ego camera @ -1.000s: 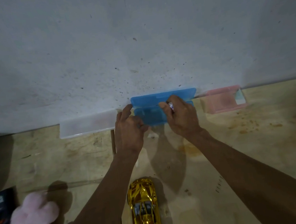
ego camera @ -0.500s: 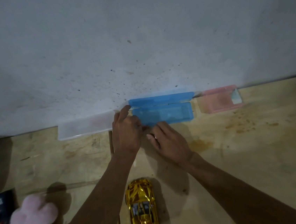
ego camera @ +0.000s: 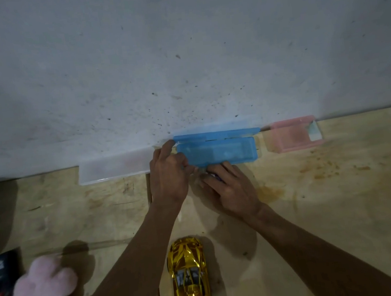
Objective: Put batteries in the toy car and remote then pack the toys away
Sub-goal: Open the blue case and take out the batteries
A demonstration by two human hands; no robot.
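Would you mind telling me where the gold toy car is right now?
In the head view, the gold toy car sits at the bottom centre on the wooden table, between the person's forearms.

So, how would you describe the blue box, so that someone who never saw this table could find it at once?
Look along the grey wall where it meets the wooden table: three long plastic boxes lie there in a row. The blue box is the middle one, between a clear box and a pink box. It alone is blue and stands open, with the left hand at its end.
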